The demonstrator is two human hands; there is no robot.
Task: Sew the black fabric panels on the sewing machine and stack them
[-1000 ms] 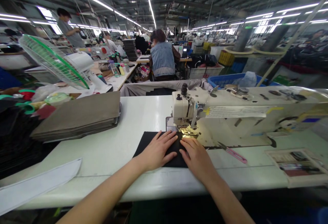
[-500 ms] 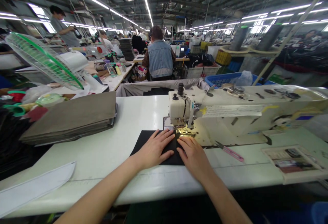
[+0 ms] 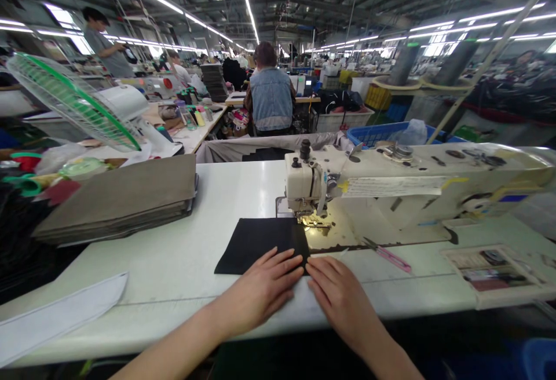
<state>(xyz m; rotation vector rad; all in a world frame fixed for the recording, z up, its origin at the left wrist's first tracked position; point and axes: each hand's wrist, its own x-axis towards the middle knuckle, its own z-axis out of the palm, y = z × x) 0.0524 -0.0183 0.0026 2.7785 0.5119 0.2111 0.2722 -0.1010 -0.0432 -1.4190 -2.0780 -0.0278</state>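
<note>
A black fabric piece (image 3: 260,244) lies flat on the white sewing table (image 3: 182,273), its right edge at the presser foot of the sewing machine (image 3: 304,189). My left hand (image 3: 267,284) rests on the near right corner of the fabric, palm down with fingers stretched out. At that same corner, the fingertips of my right hand (image 3: 341,290) touch the fabric's right edge, fingers extended and close together. The two hands' fingertips nearly meet. Neither hand is closed round anything.
Pink-handled snips (image 3: 393,257) lie right of the hands, near a small tool tray (image 3: 499,273). A stack of grey-brown panels (image 3: 125,194) and a white strip (image 3: 65,316) are at the left. Behind stand a fan (image 3: 73,99) and a seated person (image 3: 271,99).
Both hands have slid back toward me, from beside the presser foot to the near edge of the fabric. More of the fabric is uncovered, and it has shifted slightly.
</note>
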